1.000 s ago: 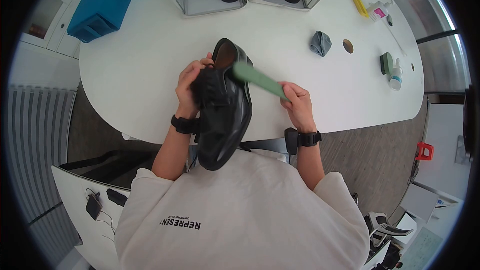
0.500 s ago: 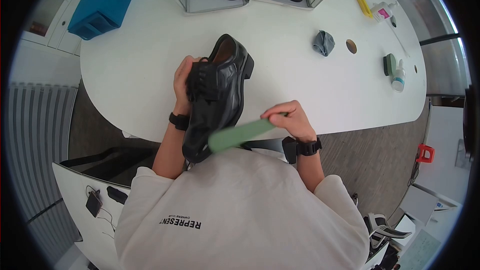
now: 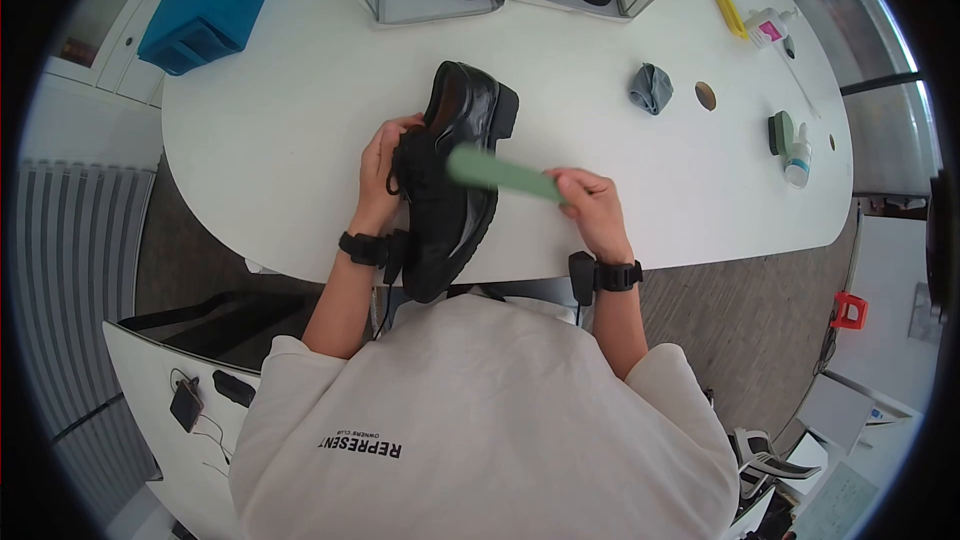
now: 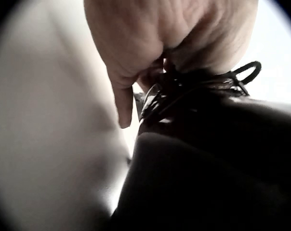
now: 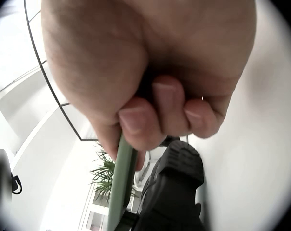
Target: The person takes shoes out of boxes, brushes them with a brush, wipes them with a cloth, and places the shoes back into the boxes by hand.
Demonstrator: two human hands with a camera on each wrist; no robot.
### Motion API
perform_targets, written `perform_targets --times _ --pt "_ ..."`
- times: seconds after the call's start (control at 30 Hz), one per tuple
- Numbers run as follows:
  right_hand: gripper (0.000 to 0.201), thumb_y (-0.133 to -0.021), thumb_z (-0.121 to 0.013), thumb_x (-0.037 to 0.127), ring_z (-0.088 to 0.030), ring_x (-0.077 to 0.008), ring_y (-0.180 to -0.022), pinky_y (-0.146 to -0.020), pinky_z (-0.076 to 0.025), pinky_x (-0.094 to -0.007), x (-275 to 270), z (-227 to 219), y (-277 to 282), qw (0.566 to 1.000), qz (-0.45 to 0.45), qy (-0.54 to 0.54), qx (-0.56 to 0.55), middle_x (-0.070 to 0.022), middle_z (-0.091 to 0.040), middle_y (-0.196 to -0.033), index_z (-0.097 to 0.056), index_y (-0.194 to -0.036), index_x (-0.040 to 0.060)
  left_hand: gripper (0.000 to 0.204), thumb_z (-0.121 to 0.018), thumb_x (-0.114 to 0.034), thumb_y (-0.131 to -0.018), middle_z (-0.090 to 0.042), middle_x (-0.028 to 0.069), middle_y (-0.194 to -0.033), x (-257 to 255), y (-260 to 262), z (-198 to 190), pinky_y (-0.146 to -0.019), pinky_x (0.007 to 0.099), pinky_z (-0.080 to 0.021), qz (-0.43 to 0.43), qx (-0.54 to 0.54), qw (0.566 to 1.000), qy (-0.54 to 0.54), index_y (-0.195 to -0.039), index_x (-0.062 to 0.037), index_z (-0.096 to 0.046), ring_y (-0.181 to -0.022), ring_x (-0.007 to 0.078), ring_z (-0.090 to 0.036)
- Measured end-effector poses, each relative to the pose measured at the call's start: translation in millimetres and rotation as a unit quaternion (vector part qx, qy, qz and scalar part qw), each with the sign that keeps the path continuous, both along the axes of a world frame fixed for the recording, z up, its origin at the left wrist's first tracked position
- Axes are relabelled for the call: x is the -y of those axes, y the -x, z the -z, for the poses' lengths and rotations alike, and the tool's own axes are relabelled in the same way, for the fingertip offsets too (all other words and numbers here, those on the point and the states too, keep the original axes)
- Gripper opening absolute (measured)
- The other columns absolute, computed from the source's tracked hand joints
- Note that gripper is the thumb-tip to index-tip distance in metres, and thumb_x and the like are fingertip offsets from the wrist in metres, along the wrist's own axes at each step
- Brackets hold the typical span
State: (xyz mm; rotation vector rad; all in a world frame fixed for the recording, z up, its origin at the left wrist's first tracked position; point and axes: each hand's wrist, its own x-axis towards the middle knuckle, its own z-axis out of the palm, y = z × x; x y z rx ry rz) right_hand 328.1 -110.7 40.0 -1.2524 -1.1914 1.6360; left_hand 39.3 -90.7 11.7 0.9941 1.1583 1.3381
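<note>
A black laced shoe (image 3: 440, 210) is held up near the table's front edge, opening away from the body and toe towards it. The left hand (image 3: 378, 175) grips it at the laced side; in the left wrist view the hand (image 4: 169, 38) lies against the laces (image 4: 203, 84). Between its thumb and fingers the right hand (image 3: 592, 210) pinches the handle of a green brush (image 3: 500, 173), whose blurred head is over the shoe's side. The right wrist view has the hand (image 5: 150, 72) curled round the green handle (image 5: 119, 178), beside the shoe's heel (image 5: 181, 161).
Two open boxes (image 3: 440, 12) with black shoes stand at the table's back. A blue bag (image 3: 215, 10) lies at the back left. Rightward are a grey cloth (image 3: 651, 89), a second green brush (image 3: 781, 132), two bottles (image 3: 797, 162) and a yellow item (image 3: 731, 15).
The green brush swung from the opening side to the toe, then back up to the shoe's middle. The shoe has turned in the left hand, its heel now showing more.
</note>
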Motion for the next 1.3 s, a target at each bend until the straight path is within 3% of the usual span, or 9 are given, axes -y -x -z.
perform_targets --times 0.13,0.27,0.5,0.57,0.77,1.0,1.1,1.17,1.3 --pt "0.023 -0.09 -0.063 0.021 -0.043 -0.0021 -0.064 -0.056 -0.034 -0.0184 -2 2 -12 0.997 0.072 0.015 0.0 0.0043 -0.062 -0.077 -0.07 -0.1 0.0019 0.051 -0.04 -0.043 -0.1 -0.06 0.009 -0.107 1 13 -2 -0.091 0.0276 -0.043 0.019 -0.002 1.0 0.017 -0.118 0.0022 -0.055 -0.1 0.0144 -0.056" --pt "0.024 -0.09 -0.062 0.02 -0.04 -0.0018 -0.062 -0.054 -0.032 -0.018 5 -6 -18 0.987 -0.127 -0.085 0.051 0.004 -0.061 -0.077 -0.069 -0.102 0.0005 0.049 -0.041 -0.042 -0.1 -0.059 0.0081 -0.11 -1 28 4 -0.089 0.0257 -0.043 0.104 0.061 0.987 0.106 -0.121 0.0001 -0.054 -0.1 0.0139 -0.055" --pt "0.023 -0.09 -0.063 0.019 -0.041 -0.0021 -0.061 -0.054 -0.033 -0.0191 4 1 -10 1.0 0.004 0.013 -0.013 0.0033 -0.06 -0.074 -0.07 -0.1 -0.0001 0.049 -0.05 -0.048 -0.094 -0.056 0.0013 -0.105 8 22 -13 -0.091 0.0287 -0.039 0.167 0.102 0.979 0.065 -0.116 -0.005 -0.053 -0.102 0.0114 -0.051" --pt "0.024 -0.09 -0.063 0.02 -0.036 -0.0028 -0.057 -0.052 -0.03 -0.0194 6 -4 -12 0.986 -0.159 -0.045 0.028 0.0038 -0.057 -0.071 -0.069 -0.101 -0.001 0.05 -0.062 -0.045 -0.086 -0.055 0.0021 -0.106 8 20 -11 -0.092 0.0292 -0.037 0.197 0.035 0.98 0.019 -0.115 -0.0058 -0.052 -0.103 0.0126 -0.05" --pt "0.027 -0.091 -0.062 0.022 -0.037 -0.0027 -0.056 -0.051 -0.03 -0.0192 -3 14 -2 0.991 0.107 -0.003 -0.085 0.0033 -0.058 -0.075 -0.068 -0.101 -0.0024 0.045 -0.069 -0.031 -0.083 -0.055 0.0033 -0.106 7 22 -12 -0.092 0.0284 -0.037 0.2 0.016 0.979 0.043 -0.115 -0.0054 -0.052 -0.103 0.0138 -0.05" --pt "0.025 -0.092 -0.062 0.022 -0.034 -0.0026 -0.055 -0.049 -0.027 -0.0194 -1 -7 3 0.999 0.004 -0.038 0.038 0.0055 -0.055 -0.069 -0.069 -0.102 0.0003 0.047 -0.069 -0.033 -0.083 -0.055 0.0037 -0.106 9 25 -13 -0.092 0.0283 -0.037 0.201 0.063 0.976 0.061 -0.115 -0.0042 -0.05 -0.102 0.0134 -0.049" --pt "0.025 -0.091 -0.063 0.023 -0.036 -0.0019 -0.056 -0.049 -0.028 -0.0194 -9 -7 5 0.991 0.121 -0.052 -0.016 0.0049 -0.057 -0.071 -0.07 -0.101 0.0008 0.05 -0.07 -0.035 -0.082 -0.056 0.0039 -0.106 7 27 -9 -0.091 0.028 -0.037 0.206 0.048 0.976 0.055 -0.116 -0.0041 -0.05 -0.101 0.0133 -0.05" --pt "0.025 -0.091 -0.063 0.023 -0.038 -0.0016 -0.058 -0.051 -0.029 -0.0186 -4 -12 -3 0.998 -0.061 -0.021 0.023 0.0046 -0.058 -0.072 -0.07 -0.101 0.0014 0.052 -0.072 -0.033 -0.08 -0.056 0.0034 -0.106 8 24 -8 -0.09 0.0273 -0.038 0.194 0.056 0.979 0.032 -0.117 -0.0041 -0.049 -0.1 0.0133 -0.051" --pt "0.024 -0.091 -0.063 0.023 -0.039 -0.0019 -0.058 -0.051 -0.03 -0.0179 -3 -11 2 0.999 -0.013 -0.026 0.019 0.0046 -0.059 -0.073 -0.071 -0.1 0.0023 0.05 -0.073 -0.028 -0.081 -0.056 0.0031 -0.106 9 23 -8 -0.09 0.0272 -0.039 0.173 0.045 0.982 0.058 -0.117 -0.004 -0.049 -0.1 0.0129 -0.051"
